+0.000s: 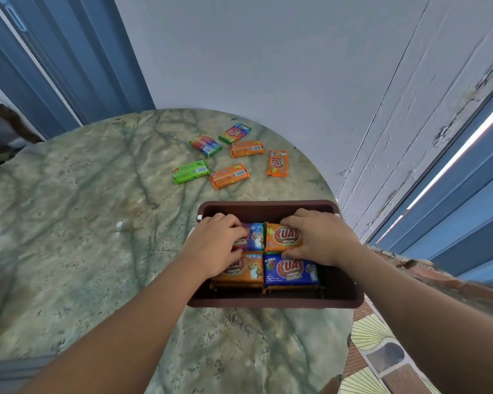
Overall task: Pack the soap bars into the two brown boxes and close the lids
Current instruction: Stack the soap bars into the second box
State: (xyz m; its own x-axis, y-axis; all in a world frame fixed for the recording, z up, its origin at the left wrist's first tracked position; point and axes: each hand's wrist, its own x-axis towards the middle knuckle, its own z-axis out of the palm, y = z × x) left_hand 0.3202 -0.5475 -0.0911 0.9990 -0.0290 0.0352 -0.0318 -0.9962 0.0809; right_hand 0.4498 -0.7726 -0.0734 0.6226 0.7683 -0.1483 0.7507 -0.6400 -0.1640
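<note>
A brown box (271, 302) stands open on the marble table, with soap bars stacked inside in four piles. My left hand (214, 245) grips the purple soap bar (254, 237) at the far left of the box. My right hand (322, 237) grips the orange soap bar (282, 237) at the far right. In front of them lie an orange bar (245, 273) and a blue bar (292, 271). Several loose bars lie beyond the box: a green bar (190, 172), orange bars (229, 176) (246, 149) (277, 163) and rainbow bars (206, 145) (234, 133). Only one box is in view.
The round green marble table (83, 223) stands against a pale wall (268, 52). Its right edge falls off to a patterned floor (373, 336). Blue door frames stand at the left and right.
</note>
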